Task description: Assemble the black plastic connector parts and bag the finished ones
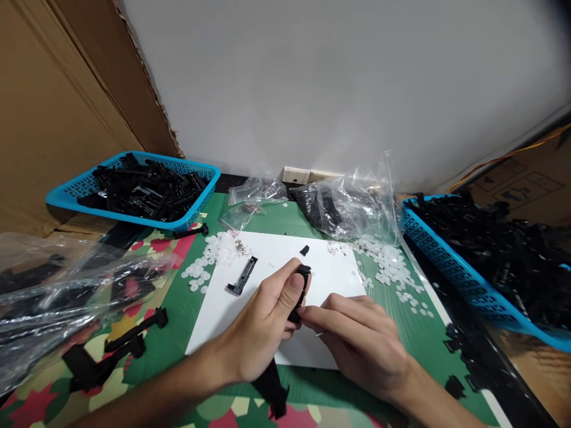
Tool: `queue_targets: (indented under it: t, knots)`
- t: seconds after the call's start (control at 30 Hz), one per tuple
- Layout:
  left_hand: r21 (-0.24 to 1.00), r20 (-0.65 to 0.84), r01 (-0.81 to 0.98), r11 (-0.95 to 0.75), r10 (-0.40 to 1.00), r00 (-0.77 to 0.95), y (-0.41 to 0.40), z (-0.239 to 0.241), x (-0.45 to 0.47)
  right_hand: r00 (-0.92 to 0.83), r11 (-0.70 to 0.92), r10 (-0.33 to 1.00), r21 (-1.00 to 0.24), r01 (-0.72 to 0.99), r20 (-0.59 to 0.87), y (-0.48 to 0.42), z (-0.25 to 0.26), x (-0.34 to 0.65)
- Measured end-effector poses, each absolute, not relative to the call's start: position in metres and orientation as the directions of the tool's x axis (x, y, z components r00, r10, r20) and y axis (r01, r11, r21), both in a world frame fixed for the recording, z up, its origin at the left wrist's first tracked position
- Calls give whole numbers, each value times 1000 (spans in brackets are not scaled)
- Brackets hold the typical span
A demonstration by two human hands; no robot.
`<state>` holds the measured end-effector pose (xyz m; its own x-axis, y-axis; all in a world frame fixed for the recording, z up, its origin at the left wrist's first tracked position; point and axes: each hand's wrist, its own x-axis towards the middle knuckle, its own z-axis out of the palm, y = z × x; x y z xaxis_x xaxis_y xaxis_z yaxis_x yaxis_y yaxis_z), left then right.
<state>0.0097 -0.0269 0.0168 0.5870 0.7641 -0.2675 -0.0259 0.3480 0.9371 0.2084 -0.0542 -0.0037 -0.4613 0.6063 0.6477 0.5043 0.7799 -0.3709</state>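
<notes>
Clear bag: at my far left, plastic film (66, 273) lies crumpled over the patterned surface.
Loose pair: 2 black parts (129, 336) lie close together just right of that film.
Left basket: this blue basket (190, 219) is heaped with black parts; 1 more loose part (191, 231) lies beside its near corner.
Left discs: small translucent discs (196, 270) are scattered on the green mat (169, 324) and reach the white sheet (214, 333).
Sheet, left side: tiny wiry bits (242, 248) sit above 1 long black part (243, 275), which lies at a slant.
My left hand: the fingers of my left hand (263, 324) are closed around the black piece (304, 278), thumb along it, holding it tilted above the sheet.
Below my wrist: another black length (273, 389) shows; I cannot tell whether it joins what I hold.
Above my grip: 1 small black bit (305, 250) lies on the sheet.
My right hand: the fingers of my right hand (361, 339) are narrow, index fingertip against the piece's lower end; a thin pale tip (318, 334) shows beneath, but I cannot tell whether I grip it.
Back bag: a clear bag (357, 205) has dark contents.
Right discs: more discs (388, 267) are spread over the mat.
Right basket: another blue basket (446, 267) is piled with black parts.
</notes>
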Motion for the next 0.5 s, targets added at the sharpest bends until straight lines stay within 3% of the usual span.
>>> queue_targets:
  t: [0.13, 0.33, 0.5]
  knots:
    - [909, -250, -119, 398, 752, 610, -27, 17, 11, -447, 787, 600, -388, 480, 663, -53, -3, 208]
    - [869, -256, -197, 454, 752, 607, -24, 17, 12, -453, 777, 586, -306, 550, 672, -52, 1, 211]
    - [871, -245, -209, 444, 762, 600, -22, 15, 12, -428, 790, 576, -340, 510, 697, -53, 3, 210]
